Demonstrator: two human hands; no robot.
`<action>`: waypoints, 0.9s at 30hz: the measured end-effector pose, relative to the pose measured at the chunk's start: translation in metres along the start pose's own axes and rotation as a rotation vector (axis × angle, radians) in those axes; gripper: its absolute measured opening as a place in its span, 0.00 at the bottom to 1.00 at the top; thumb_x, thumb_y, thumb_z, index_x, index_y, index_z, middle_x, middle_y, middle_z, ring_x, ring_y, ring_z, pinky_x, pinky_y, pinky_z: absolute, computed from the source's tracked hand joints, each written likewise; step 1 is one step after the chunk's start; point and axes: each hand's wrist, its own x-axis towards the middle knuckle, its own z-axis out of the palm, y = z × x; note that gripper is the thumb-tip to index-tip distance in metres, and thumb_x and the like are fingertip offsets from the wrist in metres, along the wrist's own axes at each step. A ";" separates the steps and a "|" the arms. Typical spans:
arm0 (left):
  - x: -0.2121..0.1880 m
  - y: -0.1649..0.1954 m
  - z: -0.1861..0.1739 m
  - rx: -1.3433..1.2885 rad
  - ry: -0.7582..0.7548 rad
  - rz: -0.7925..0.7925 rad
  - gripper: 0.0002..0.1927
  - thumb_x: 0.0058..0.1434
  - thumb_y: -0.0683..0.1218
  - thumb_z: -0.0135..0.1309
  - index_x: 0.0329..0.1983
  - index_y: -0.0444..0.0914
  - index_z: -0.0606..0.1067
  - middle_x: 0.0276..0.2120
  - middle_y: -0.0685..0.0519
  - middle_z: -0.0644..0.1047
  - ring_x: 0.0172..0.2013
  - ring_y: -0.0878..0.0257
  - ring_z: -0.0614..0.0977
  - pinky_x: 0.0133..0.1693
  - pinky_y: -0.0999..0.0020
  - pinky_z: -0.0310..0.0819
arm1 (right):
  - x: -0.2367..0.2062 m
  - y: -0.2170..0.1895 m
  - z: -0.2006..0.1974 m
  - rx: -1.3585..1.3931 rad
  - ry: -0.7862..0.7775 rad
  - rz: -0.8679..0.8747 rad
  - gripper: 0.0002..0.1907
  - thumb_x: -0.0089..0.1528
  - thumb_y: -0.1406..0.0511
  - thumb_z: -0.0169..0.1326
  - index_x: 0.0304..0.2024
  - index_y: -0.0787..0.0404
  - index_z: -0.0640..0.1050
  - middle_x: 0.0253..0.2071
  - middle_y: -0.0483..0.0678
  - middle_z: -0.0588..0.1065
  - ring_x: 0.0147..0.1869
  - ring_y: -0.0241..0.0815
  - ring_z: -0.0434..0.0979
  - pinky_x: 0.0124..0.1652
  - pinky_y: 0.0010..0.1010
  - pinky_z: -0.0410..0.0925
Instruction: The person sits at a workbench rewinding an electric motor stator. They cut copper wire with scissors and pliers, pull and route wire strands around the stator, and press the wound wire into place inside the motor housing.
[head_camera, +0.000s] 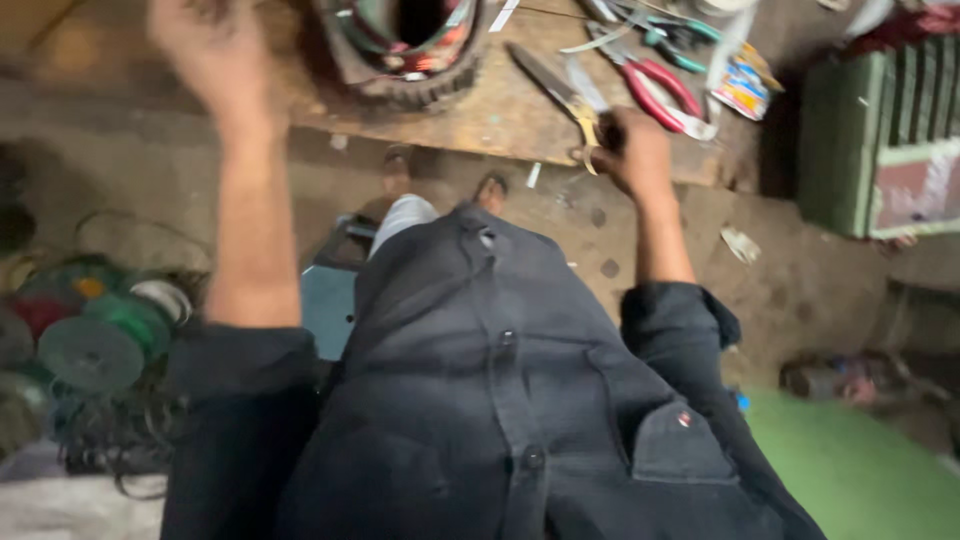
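Note:
I look straight down over my dark buttoned shirt. My right hand (632, 150) is closed around the yellow handles of a pair of scissors (558, 88), whose blades lie on the wooden bench (500, 115). My left hand (205, 45) is raised at the upper left, blurred, fingers apart, close to the left side of a round motor stator (415, 45) with coloured windings. It holds nothing that I can see.
Red-handled pliers (662, 92) and other small tools lie on the bench to the right. A green metal box (880, 140) stands at the right. Green wire spools (95, 340) sit on the floor at the left, a green mat (860, 470) at lower right.

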 end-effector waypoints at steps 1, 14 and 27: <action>-0.004 0.009 0.007 -0.095 -0.030 -0.011 0.10 0.73 0.32 0.62 0.50 0.30 0.72 0.42 0.53 0.75 0.43 0.67 0.75 0.47 0.69 0.74 | 0.000 -0.004 -0.002 -0.025 -0.015 0.027 0.21 0.48 0.61 0.73 0.33 0.64 0.74 0.31 0.58 0.73 0.36 0.60 0.73 0.37 0.47 0.65; -0.034 0.064 0.054 -0.129 -0.137 0.018 0.11 0.73 0.39 0.66 0.48 0.31 0.74 0.41 0.52 0.79 0.43 0.65 0.79 0.49 0.68 0.76 | 0.004 -0.015 -0.031 -0.115 0.212 0.053 0.10 0.67 0.64 0.63 0.46 0.63 0.81 0.44 0.59 0.77 0.46 0.62 0.77 0.45 0.48 0.69; -0.031 0.079 0.051 0.180 0.007 0.085 0.13 0.67 0.51 0.65 0.44 0.36 0.80 0.40 0.49 0.83 0.42 0.56 0.84 0.48 0.61 0.76 | 0.054 -0.036 -0.014 -0.271 0.056 -0.024 0.16 0.57 0.61 0.69 0.41 0.61 0.80 0.39 0.58 0.80 0.42 0.63 0.80 0.44 0.49 0.72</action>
